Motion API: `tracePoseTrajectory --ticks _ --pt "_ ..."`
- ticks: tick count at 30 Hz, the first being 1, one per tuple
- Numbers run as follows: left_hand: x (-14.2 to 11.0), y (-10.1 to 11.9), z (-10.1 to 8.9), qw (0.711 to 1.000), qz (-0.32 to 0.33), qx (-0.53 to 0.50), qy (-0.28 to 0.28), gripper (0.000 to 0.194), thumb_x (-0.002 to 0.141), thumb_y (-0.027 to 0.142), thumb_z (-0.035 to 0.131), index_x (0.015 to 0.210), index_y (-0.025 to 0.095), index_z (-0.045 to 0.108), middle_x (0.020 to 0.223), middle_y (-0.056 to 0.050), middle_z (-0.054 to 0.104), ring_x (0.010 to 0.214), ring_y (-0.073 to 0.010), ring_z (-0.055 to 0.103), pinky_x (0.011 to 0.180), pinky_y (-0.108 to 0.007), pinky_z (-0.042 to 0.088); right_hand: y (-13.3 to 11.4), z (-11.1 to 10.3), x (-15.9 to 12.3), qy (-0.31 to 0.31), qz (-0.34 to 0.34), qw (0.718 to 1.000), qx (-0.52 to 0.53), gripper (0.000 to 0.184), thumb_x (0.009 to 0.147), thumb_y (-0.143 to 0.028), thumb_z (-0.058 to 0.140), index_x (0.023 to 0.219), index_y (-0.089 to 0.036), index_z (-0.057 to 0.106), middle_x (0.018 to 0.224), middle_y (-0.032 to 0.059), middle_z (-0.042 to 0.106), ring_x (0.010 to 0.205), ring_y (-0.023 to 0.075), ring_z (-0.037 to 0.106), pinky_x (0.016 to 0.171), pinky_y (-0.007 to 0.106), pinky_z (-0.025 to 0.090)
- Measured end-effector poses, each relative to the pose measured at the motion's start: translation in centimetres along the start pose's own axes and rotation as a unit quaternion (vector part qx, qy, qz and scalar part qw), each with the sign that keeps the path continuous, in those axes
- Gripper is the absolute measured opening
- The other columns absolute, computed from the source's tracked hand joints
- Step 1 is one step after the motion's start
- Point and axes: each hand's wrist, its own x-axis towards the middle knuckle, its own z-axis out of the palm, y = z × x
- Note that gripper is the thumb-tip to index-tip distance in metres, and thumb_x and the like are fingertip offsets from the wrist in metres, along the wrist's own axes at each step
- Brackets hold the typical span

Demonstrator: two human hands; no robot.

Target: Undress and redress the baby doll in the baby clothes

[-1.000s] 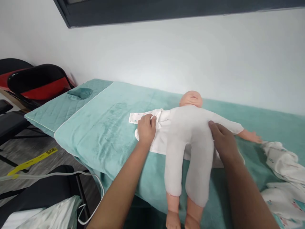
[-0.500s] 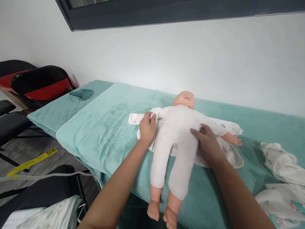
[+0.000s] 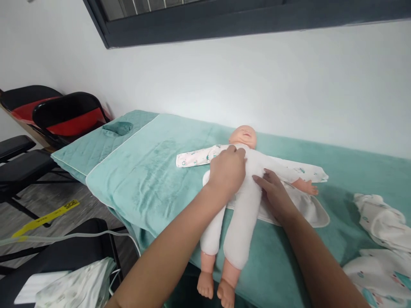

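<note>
A baby doll (image 3: 245, 216) with a white cloth body lies face up, feet toward me. Under it is a white baby shirt (image 3: 195, 158) with a small print, spread with its sleeves out to both sides. One sleeve lies over the doll's arm on the left; on the right the doll's bare hand (image 3: 306, 186) rests on top of the other sleeve. My left hand (image 3: 227, 169) is closed over the doll's chest, pinching the shirt's front edge, which its fingers mostly hide. Against the doll's right-hand side, my right hand (image 3: 274, 194) grips the torso, thumb on the belly.
A green padded bed (image 3: 144, 171) with a face hole stands against the white wall. More printed baby clothes (image 3: 382, 218) lie at its right. Black and red folding chairs (image 3: 72, 113) stand at left; a nearer chair (image 3: 80, 244) bears folded cloth, with a pale cable crossing it.
My left hand has moved right and up, from beside the doll onto its chest, drawing the shirt front over. My right hand stays at the doll's side.
</note>
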Motion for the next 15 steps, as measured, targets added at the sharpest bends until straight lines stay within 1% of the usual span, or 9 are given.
tracePoseTrajectory --ticks 2,3,5,6,8,10,12,13,15 --pt "-1.3 1.3 -0.2 0.997 0.000 0.022 -0.071 0.012 0.090 0.017 0.053 0.081 0.019 0.062 0.085 -0.009 0.064 0.071 -0.0226 0.059 0.060 -0.032 0.036 0.1 -0.1 0.1 0.007 -0.002 1.000 -0.015 0.046 0.073 -0.041 0.076 0.110 -0.024 0.054 0.088 -0.0034 0.061 0.072 0.0140 0.058 0.059 0.025 0.049" --pt "-1.9 1.8 -0.3 0.995 0.009 0.013 -0.101 0.015 0.091 0.018 0.052 0.081 0.019 0.063 0.085 -0.009 0.065 0.072 -0.0233 0.061 0.060 -0.032 0.036 0.2 -0.2 0.3 0.013 -0.002 1.000 -0.022 0.047 0.073 -0.042 0.076 0.110 -0.024 0.054 0.082 -0.0050 0.058 0.067 0.0128 0.054 0.055 0.024 0.046" --pt "-2.9 2.5 -0.6 0.989 0.033 -0.040 -0.140 0.021 0.094 0.021 0.047 0.083 0.021 0.065 0.086 -0.007 0.068 0.079 -0.0237 0.063 0.062 -0.032 0.039 0.6 -0.4 0.6 0.021 -0.003 0.999 -0.028 0.047 0.072 -0.041 0.075 0.110 -0.024 0.054 0.073 -0.0074 0.051 0.060 0.0109 0.048 0.050 0.022 0.040" --pt "-3.3 2.7 -0.7 0.986 0.040 -0.069 -0.146 0.023 0.095 0.023 0.045 0.085 0.022 0.066 0.087 -0.006 0.069 0.082 -0.0230 0.063 0.064 -0.032 0.040 0.8 -0.5 0.8 0.022 -0.005 0.999 -0.027 0.047 0.071 -0.039 0.076 0.110 -0.023 0.054 0.071 -0.0079 0.050 0.059 0.0105 0.047 0.050 0.022 0.039" --pt "-3.8 2.6 -1.3 0.986 0.034 -0.103 -0.129 0.024 0.097 0.025 0.042 0.089 0.023 0.066 0.090 -0.003 0.070 0.084 -0.0205 0.064 0.068 -0.032 0.043 1.0 -0.6 1.0 0.020 -0.007 1.000 -0.012 0.046 0.071 -0.037 0.077 0.108 -0.023 0.055 0.073 -0.0070 0.052 0.062 0.0109 0.050 0.051 0.022 0.041" --pt "-4.2 2.1 -1.9 0.992 0.007 -0.088 -0.094 0.022 0.098 0.028 0.042 0.097 0.023 0.064 0.095 -0.002 0.069 0.088 -0.0193 0.063 0.073 -0.032 0.045 1.0 -0.5 1.1 0.007 -0.003 1.000 0.013 0.045 0.071 -0.037 0.079 0.106 -0.023 0.055 0.082 -0.0044 0.058 0.069 0.0128 0.056 0.055 0.023 0.046" --pt "-5.2 1.3 -2.4 0.997 -0.016 -0.038 -0.067 0.020 0.096 0.034 0.048 0.107 0.023 0.060 0.103 -0.004 0.067 0.095 -0.0212 0.062 0.077 -0.033 0.047 0.8 -0.3 1.0 -0.010 0.002 0.999 0.037 0.044 0.072 -0.038 0.079 0.106 -0.024 0.056 0.092 -0.0018 0.064 0.077 0.0154 0.061 0.060 0.025 0.051" --pt "-6.0 0.8 -2.6 0.998 -0.025 -0.007 -0.059 0.023 0.094 0.037 0.053 0.111 0.022 0.058 0.106 -0.005 0.066 0.098 -0.0229 0.061 0.079 -0.035 0.048 0.7 -0.2 0.9 -0.014 0.002 0.999 0.044 0.043 0.073 -0.038 0.079 0.106 -0.024 0.056 0.096 -0.0007 0.065 0.082 0.0166 0.063 0.063 0.026 0.053" --pt "-8.0 -0.2 -2.7 0.997 -0.041 0.055 -0.046 0.037 0.088 0.043 0.062 0.117 0.022 0.054 0.109 -0.007 0.062 0.102 -0.0265 0.059 0.083 -0.039 0.049 0.7 -0.2 0.9 -0.011 -0.002 0.999 0.050 0.041 0.073 -0.037 0.079 0.105 -0.024 0.057 0.102 0.0007 0.067 0.089 0.0186 0.065 0.069 0.028 0.055"
